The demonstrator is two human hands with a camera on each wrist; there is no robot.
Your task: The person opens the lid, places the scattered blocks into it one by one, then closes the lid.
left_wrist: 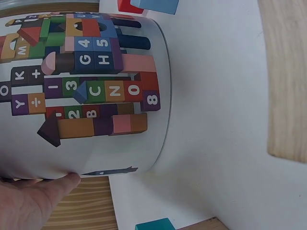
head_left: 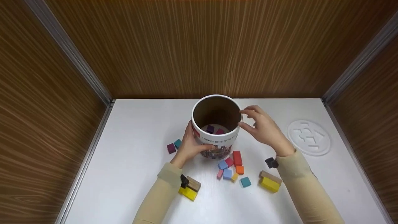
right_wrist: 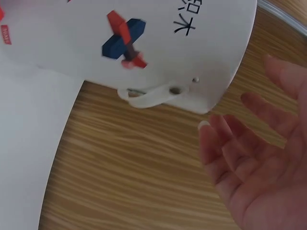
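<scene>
A round white tub (head_left: 216, 138) printed with coloured blocks stands open in the middle of the white table (head_left: 130, 174). A purple block (head_left: 210, 128) and a pink block (head_left: 219, 131) lie on its bottom. My left hand (head_left: 190, 144) grips the tub's left side; in the left wrist view its thumb (left_wrist: 53, 189) presses the tub's printed wall (left_wrist: 86, 72). My right hand (head_left: 264, 129) hovers at the right rim with relaxed fingers. In the right wrist view that hand's palm (right_wrist: 259, 158) is spread just clear of the tub (right_wrist: 144, 33) and its white strap handle (right_wrist: 148, 96).
Loose blocks lie in front of the tub: a red block (head_left: 237, 157), several small pink, blue and orange ones, and a teal block (head_left: 245, 182). A purple block (head_left: 171, 148) and a teal one (head_left: 178, 143) sit at its left. The round white lid (head_left: 308, 137) lies right. Wooden walls enclose the table.
</scene>
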